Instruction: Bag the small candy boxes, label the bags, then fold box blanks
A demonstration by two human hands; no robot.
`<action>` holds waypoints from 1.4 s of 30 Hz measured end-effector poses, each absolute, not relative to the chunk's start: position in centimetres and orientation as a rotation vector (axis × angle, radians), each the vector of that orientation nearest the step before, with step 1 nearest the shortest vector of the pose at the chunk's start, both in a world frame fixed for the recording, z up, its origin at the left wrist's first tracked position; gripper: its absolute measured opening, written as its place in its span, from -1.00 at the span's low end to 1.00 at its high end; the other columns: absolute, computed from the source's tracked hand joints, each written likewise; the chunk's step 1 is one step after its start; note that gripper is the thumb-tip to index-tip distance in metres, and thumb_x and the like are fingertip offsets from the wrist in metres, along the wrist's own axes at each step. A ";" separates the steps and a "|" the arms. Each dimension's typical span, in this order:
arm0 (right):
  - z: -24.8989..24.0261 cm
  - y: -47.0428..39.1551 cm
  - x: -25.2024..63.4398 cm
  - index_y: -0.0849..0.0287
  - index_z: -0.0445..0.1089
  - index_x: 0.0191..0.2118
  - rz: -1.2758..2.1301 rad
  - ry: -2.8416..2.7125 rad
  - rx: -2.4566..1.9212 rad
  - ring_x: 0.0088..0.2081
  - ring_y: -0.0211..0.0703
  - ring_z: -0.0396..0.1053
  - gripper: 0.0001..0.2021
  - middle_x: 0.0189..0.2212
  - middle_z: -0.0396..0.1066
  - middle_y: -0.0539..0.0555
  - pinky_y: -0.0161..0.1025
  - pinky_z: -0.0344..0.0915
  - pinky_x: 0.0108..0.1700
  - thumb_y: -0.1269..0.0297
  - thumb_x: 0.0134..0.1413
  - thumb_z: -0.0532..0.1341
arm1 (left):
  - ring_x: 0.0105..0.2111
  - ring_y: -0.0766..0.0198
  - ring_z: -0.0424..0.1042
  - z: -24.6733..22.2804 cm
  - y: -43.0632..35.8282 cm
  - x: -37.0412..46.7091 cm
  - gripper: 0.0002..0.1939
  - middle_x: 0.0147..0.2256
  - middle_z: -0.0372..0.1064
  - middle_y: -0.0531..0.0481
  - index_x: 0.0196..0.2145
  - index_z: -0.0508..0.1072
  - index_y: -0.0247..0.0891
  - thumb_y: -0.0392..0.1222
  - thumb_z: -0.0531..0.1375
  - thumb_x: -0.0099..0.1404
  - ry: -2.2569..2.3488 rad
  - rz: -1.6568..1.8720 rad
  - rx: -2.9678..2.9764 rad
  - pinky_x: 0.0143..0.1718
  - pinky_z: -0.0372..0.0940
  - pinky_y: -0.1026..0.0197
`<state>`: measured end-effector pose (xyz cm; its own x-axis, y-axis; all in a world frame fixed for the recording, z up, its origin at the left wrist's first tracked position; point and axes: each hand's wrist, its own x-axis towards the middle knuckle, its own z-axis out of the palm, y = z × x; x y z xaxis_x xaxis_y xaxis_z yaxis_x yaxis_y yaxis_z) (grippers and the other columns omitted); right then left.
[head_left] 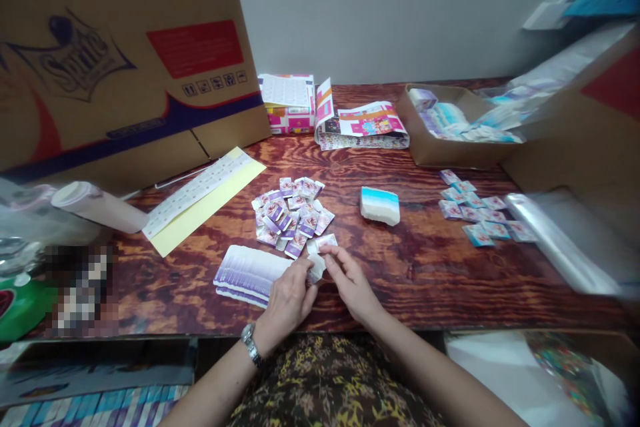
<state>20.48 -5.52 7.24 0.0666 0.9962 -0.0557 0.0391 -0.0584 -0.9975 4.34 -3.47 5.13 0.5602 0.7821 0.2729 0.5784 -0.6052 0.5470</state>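
Observation:
My left hand (293,293), with a watch on its wrist, is closed on a small whitish packet (316,269) near the front of the table. The fingertips of my right hand (350,280) pinch the same packet from the right side. Just beyond my hands lies a heap of small purple-and-white packets (293,213). Left of my left hand, a fanned stack of white and purple cards (250,273) lies flat and reaches partly behind the hand. A blue-and-white stack (380,205) sits apart, to the right of the heap.
Small packets (480,207) lie in a group at right, before a cardboard tray (450,153) of more packs. A large carton (125,67) stands at left, with a yellow-backed label sheet (205,203) before it. A clear plastic roll (560,240) lies at right; a green tape dispenser (25,307) at left.

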 end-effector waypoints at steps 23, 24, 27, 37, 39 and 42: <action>2.5 -4.6 21.0 0.20 0.09 0.18 0.586 -2.051 -1.518 0.03 0.12 0.18 -0.31 0.03 0.24 0.25 0.07 0.18 0.05 0.16 -0.07 0.30 | 0.27 -0.05 -0.28 9.2 2.3 5.0 -0.17 0.27 -0.38 -0.38 0.26 -0.31 -0.40 -0.07 0.11 0.26 1.360 1.059 2.419 0.20 -0.08 -0.09; 2.0 -4.8 20.9 0.21 0.09 0.18 0.538 -2.096 -1.527 0.05 0.15 0.16 -0.29 0.05 0.23 0.26 0.09 0.16 0.06 0.16 -0.09 0.31 | 0.26 -0.02 -0.23 9.0 1.9 4.9 -0.22 0.27 -0.31 -0.36 0.26 -0.28 -0.39 -0.09 0.10 0.27 1.328 1.021 2.423 0.20 -0.06 -0.07; 1.1 -5.2 20.8 0.20 0.09 0.18 0.494 -2.104 -1.521 0.04 0.12 0.18 -0.36 0.04 0.24 0.26 0.08 0.16 0.06 0.23 -0.03 0.27 | 0.20 0.05 0.01 7.1 -0.2 4.5 -0.33 0.20 -0.03 -0.32 0.25 -0.21 -0.33 -0.16 0.04 0.31 1.238 0.903 2.404 0.14 0.09 -0.03; 3.4 -4.4 21.2 0.14 0.25 -0.06 1.151 -1.438 -1.319 -0.42 -0.27 0.33 -0.75 -0.39 0.34 -0.01 -0.32 0.34 -0.36 0.30 0.13 0.10 | 0.00 -0.04 0.25 4.2 -4.6 4.1 -0.24 0.04 0.18 -0.35 0.25 -0.21 -0.39 -0.19 0.12 0.23 1.238 0.511 2.526 -0.03 0.25 -0.08; 4.4 -4.3 21.3 0.14 0.28 -0.09 1.075 -1.484 -1.339 -0.37 -0.25 0.34 -0.78 -0.37 0.35 0.00 -0.30 0.34 -0.32 0.31 0.12 0.11 | -0.03 0.02 0.29 4.2 -4.4 4.2 -0.31 0.02 0.22 -0.31 0.23 -0.16 -0.35 -0.27 0.09 0.23 1.230 0.550 2.499 -0.06 0.28 -0.02; 5.8 -4.5 21.6 0.13 0.31 -0.13 0.835 -1.610 -1.439 -0.29 -0.17 0.35 -0.81 -0.35 0.37 0.03 -0.22 0.32 -0.21 0.33 0.12 0.11 | -0.13 0.13 0.38 4.2 -4.0 4.2 -0.43 -0.08 0.32 -0.20 0.18 -0.01 -0.27 -0.28 0.07 0.24 1.199 0.612 2.409 -0.15 0.33 0.11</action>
<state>21.63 -4.47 5.82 -0.0296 0.9904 0.1351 0.4598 0.1335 -0.8779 4.18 -3.96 4.24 0.5415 0.8137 0.2115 0.6484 -0.5643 0.5109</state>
